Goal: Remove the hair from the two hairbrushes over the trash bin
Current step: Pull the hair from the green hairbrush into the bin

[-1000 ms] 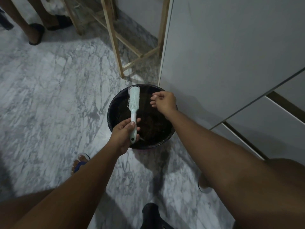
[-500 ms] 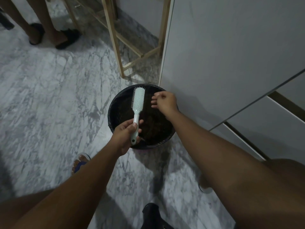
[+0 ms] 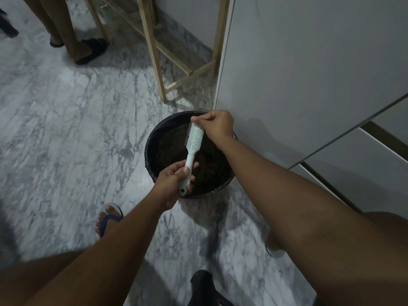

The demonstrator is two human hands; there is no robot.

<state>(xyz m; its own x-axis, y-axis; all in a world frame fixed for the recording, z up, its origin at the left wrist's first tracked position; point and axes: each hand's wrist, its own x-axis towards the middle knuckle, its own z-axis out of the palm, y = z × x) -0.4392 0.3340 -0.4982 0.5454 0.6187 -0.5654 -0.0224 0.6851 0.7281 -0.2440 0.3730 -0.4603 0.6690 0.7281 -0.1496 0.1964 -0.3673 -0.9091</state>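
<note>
- The trash bin [image 3: 152, 138], round and dark, stands on the marble floor [image 3: 66, 133], its far-right edge just beside the corner of a pale cabinet [image 3: 309, 74].
- The hairbrush [image 3: 194, 136], pale with light bristles, is held over the bin's opening, handle toward the near rim and head angled up toward the far rim.
- The left hand [image 3: 174, 181] is wrapped tight around the brush handle above the bin's near rim, thumb lying along the handle; the butt end with a small hole pokes out below the fist.
- The right hand [image 3: 217, 125] is over the far-right part of the bin, fingertips pinched together at the tip of the brush head and touching the bristles. Whether hair is caught between the fingers is too fine to tell.
- Only one brush can be seen.
- Inside the bin a dark mesh-like lining shows, with its contents too dim to make out.
- Left of and nearer than the bin, a foot in a blue sandal [image 3: 109, 219] rests on the floor.
- Beyond the bin stands a wooden frame [image 3: 154, 51] with slim legs, next to the cabinet.
- Far beyond the bin to the left, another person's legs in dark slippers [image 3: 88, 51] stand on the floor.
</note>
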